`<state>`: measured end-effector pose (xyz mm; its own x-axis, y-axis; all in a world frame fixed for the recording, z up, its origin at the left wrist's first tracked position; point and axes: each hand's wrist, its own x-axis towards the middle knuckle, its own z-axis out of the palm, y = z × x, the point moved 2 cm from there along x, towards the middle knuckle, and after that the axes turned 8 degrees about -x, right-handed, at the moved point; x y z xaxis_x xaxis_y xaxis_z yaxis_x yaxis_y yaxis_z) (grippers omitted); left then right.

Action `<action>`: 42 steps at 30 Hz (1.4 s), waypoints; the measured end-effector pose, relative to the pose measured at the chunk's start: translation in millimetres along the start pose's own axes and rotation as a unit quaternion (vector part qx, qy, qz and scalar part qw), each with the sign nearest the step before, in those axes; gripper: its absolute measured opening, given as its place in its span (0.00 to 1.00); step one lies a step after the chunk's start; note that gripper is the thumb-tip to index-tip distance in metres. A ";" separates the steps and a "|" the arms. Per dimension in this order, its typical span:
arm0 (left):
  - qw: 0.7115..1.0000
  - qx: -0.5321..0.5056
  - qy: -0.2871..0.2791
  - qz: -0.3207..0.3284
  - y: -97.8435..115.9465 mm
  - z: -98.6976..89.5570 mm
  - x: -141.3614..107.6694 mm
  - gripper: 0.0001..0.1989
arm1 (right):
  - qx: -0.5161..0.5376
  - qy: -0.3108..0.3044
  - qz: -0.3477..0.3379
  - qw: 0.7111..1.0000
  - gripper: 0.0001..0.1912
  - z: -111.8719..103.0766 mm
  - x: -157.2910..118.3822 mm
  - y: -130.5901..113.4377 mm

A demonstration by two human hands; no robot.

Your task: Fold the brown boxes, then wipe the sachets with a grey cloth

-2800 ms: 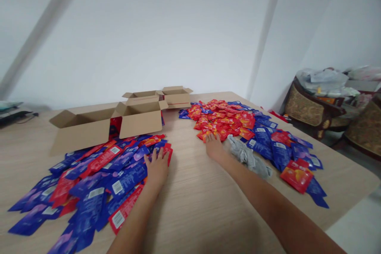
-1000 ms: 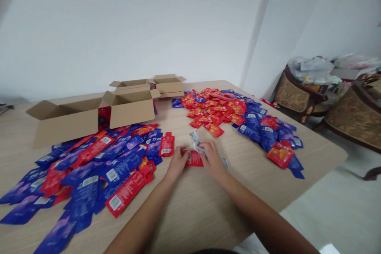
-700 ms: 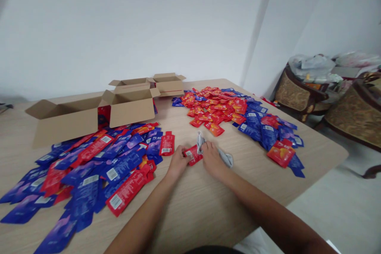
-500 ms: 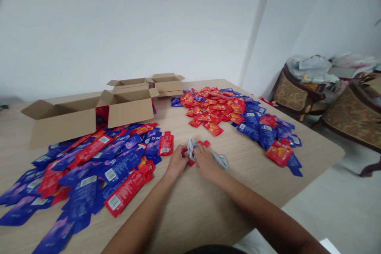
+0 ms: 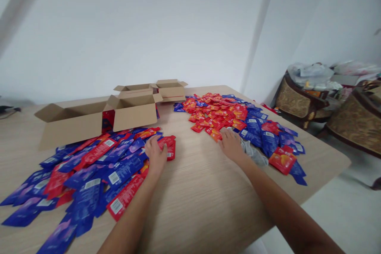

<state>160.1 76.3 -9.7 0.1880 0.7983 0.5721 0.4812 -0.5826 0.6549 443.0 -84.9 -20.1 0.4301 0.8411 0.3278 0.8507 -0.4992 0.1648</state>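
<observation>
My left hand (image 5: 155, 154) is over the right edge of the left pile, thumb and fingers apart. Beside its fingertips lie red pouches (image 5: 170, 151), partly overlapping. At the near edge of the right pile, my right hand (image 5: 231, 145) holds a crumpled grey cloth (image 5: 253, 154), which trails out on its right side. An orange-red sachet (image 5: 213, 134) lies by its fingertips. Blue and red pouches (image 5: 89, 182) make up the left pile. The right pile mixes small orange-red sachets (image 5: 214, 112) with blue pouches (image 5: 253, 130).
Open cardboard boxes stand behind the left pile: a long one (image 5: 74, 129), another (image 5: 135, 116) beside it, and more (image 5: 169, 92) farther back. Wall borders the wooden table (image 5: 193, 194) at the back. Patterned chairs (image 5: 293, 101) with plastic bags stand at the right.
My hands have moved apart: the left to the left pile, the right with the cloth to the right pile. The red pouch between them has left the middle; red pouches now overlap by my left hand.
</observation>
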 end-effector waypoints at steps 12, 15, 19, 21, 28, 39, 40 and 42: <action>0.930 -0.001 -0.351 0.112 47.6 48.6 -67.6 0.27 | 0.070 -0.029 -0.013 0.997 0.21 -33.8 -44.1 -43.8; 0.917 0.047 -0.375 0.125 48.4 45.7 -68.4 0.25 | 0.008 -0.064 0.091 0.994 0.21 -6.5 -44.9 3.1; 0.894 0.046 -0.421 0.145 47.3 39.6 -60.9 0.25 | 0.071 -0.074 0.059 0.993 0.24 19.3 -32.1 33.1; 0.880 0.029 -0.449 0.150 48.0 38.5 -59.9 0.27 | 0.163 -0.035 0.024 0.986 0.25 15.4 -26.5 20.9; 0.917 0.045 -0.371 0.139 54.3 44.7 -70.0 0.23 | 0.306 0.029 -0.158 0.938 0.23 -23.4 -49.2 -101.8; 0.908 0.149 -0.358 0.157 67.0 47.7 -73.7 0.18 | 0.262 -0.031 -0.188 0.946 0.27 -11.3 -52.8 -101.0; 0.906 0.155 -0.357 0.164 67.1 47.9 -74.4 0.18 | 0.271 -0.026 -0.204 0.940 0.27 -11.7 -56.0 -104.4; 0.907 0.167 -0.349 0.165 67.1 47.4 -75.5 0.18 | 0.267 -0.023 -0.216 0.939 0.28 -10.1 -58.7 -100.7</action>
<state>218.7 -15.9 -32.4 0.8094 0.5585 0.1817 0.5109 -0.8221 0.2513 329.0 -86.1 -46.5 0.0115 0.9555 0.2947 0.9738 0.0562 -0.2203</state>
